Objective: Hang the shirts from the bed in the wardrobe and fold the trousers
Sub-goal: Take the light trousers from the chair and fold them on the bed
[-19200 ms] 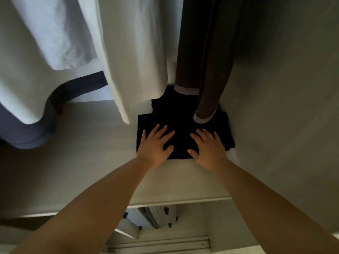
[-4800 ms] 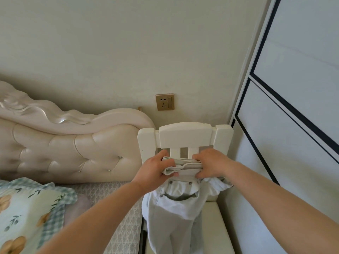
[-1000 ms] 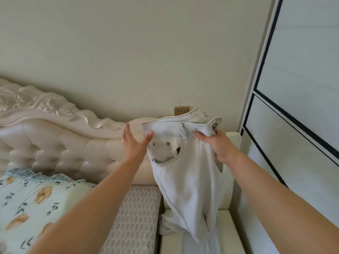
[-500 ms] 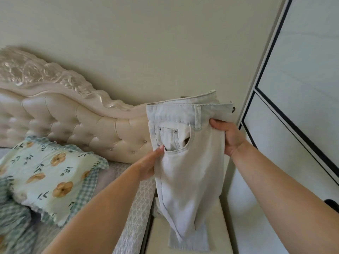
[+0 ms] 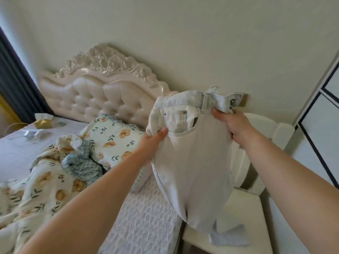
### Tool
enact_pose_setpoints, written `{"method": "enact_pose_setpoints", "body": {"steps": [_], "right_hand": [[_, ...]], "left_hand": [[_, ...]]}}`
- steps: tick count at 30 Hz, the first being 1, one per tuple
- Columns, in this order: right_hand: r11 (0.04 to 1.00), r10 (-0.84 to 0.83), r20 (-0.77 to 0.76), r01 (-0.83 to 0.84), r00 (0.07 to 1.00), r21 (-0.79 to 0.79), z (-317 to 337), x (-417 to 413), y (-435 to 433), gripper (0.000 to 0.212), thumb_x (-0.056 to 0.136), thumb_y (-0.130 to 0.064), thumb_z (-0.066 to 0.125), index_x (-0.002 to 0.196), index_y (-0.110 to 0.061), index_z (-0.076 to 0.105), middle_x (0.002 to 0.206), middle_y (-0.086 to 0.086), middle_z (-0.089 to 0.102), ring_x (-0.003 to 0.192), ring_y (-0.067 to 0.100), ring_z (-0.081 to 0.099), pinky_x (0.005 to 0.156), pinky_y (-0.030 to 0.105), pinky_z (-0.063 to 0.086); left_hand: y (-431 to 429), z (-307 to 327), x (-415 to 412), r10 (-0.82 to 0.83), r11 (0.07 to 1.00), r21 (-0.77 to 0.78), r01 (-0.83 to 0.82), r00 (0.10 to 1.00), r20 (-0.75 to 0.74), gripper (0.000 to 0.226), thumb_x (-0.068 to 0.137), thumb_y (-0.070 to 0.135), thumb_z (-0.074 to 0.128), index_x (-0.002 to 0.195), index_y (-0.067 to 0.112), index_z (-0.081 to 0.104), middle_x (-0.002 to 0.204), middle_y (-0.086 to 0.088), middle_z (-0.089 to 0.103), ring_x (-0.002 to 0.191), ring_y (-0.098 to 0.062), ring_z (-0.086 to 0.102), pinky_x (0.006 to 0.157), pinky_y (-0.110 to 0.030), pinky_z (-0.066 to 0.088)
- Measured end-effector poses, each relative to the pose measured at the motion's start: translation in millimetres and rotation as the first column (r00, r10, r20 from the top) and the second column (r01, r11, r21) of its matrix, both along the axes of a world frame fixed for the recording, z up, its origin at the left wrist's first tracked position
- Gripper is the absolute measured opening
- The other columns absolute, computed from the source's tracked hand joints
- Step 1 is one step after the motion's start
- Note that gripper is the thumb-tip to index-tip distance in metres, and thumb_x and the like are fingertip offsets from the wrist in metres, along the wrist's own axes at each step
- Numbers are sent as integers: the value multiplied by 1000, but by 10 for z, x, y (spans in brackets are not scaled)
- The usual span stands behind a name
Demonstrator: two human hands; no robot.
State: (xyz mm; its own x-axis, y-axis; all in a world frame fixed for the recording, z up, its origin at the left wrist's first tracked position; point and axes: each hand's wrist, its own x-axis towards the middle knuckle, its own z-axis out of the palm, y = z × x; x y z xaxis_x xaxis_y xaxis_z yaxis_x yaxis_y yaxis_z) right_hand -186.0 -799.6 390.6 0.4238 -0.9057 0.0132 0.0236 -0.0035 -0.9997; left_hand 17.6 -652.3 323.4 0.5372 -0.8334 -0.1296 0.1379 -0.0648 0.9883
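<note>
A pair of pale, almost white trousers [image 5: 192, 162] hangs in the air between the two hands, waistband uppermost and front pocket facing the camera. The left hand [image 5: 152, 142] pinches the garment's left edge just below the pocket opening, its thumb lying across the front of the cloth and the fingers hidden behind it. The right hand [image 5: 233, 125] grips the opposite side higher up, close under the waistband, where the fabric around the metal button is bunched above its knuckles. The hands are well apart, so the upper part of the trousers is stretched fairly flat between them, while the legs fall together below and the hem end touches the seat of a white chair [image 5: 264, 129] standing just beside the bed [image 5: 146, 217]. Behind the left arm lie a floral pillow [image 5: 113, 138] and a rumpled floral quilt [image 5: 45, 180], under a tufted cream headboard [image 5: 102, 94]. A white wardrobe door [image 5: 322, 125] with dark trim stands at the right edge.
</note>
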Motion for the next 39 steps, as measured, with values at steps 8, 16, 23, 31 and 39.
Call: {"method": "enact_pose_setpoints", "body": {"steps": [8,16,23,31,39], "right_hand": [[953,294,146,-302,945,34,286,1537,1114,19,76,-20,76,93,-19,67,94,1,73,84,16,70,70,29,57],[913,398,163,-407,903,29,333,2490,1731,24,77,-24,76,97,-14,67,88,1,74,80,16,71,65,27,56],[904,415,-124,-394,901,164,-722,2791,1682,17,77,-28,75,90,-23,64,87,-3,69,72,9,66,59,22,51],[729,656,-420,-382,627,568,-1996,2917,1489,10,85,-11,57,77,-11,64,62,7,67,55,21,63,53,28,50],[790,603,-425,-430,675,438,-1799,4215,445,22,84,-8,64,105,-3,65,81,13,70,65,24,65,59,31,54]], "left_hand": [[1611,763,1044,302,952,-88,-292,940,158,20,88,32,65,103,18,66,98,-3,72,95,-23,68,80,-40,56],[2429,976,1683,495,867,-73,-494,832,252,60,71,54,75,117,17,62,113,-5,67,108,-26,62,94,-47,49],[2554,-169,1898,368,902,177,-394,916,161,41,83,42,66,113,15,64,111,-6,68,104,-24,64,94,-44,50],[2455,-1349,2267,233,720,675,-164,973,-11,48,82,40,70,121,15,57,113,-7,64,108,-26,59,102,-45,44],[1507,-1389,3299,423,797,497,-344,904,-53,55,81,43,69,126,15,57,104,1,69,91,-19,69,81,-38,56]]}}
